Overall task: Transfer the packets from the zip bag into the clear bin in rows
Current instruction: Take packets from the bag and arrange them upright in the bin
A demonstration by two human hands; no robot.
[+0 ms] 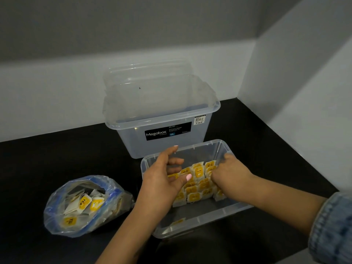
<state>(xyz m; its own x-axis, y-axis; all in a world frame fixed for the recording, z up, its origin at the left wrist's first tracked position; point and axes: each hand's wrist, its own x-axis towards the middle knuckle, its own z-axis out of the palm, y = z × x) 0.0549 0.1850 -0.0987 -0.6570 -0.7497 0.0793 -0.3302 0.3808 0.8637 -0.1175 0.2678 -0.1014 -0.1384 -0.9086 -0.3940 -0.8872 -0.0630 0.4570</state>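
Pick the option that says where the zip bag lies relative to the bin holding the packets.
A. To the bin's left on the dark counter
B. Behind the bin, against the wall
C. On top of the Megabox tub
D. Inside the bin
A: the zip bag lies on the counter left of the bin, still holding some packets.

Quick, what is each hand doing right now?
Left hand: open, holding nothing, over the tea packets.
Right hand: fingers curled down among the packets; a grip cannot be told.

- Two hands [162,180], [227,175], both in the bin [200,225].
- Two clear containers: bin; box [162,130] behind it.
- One zip bag [83,204], left of bin.
- Packets [198,183]: too many to count.
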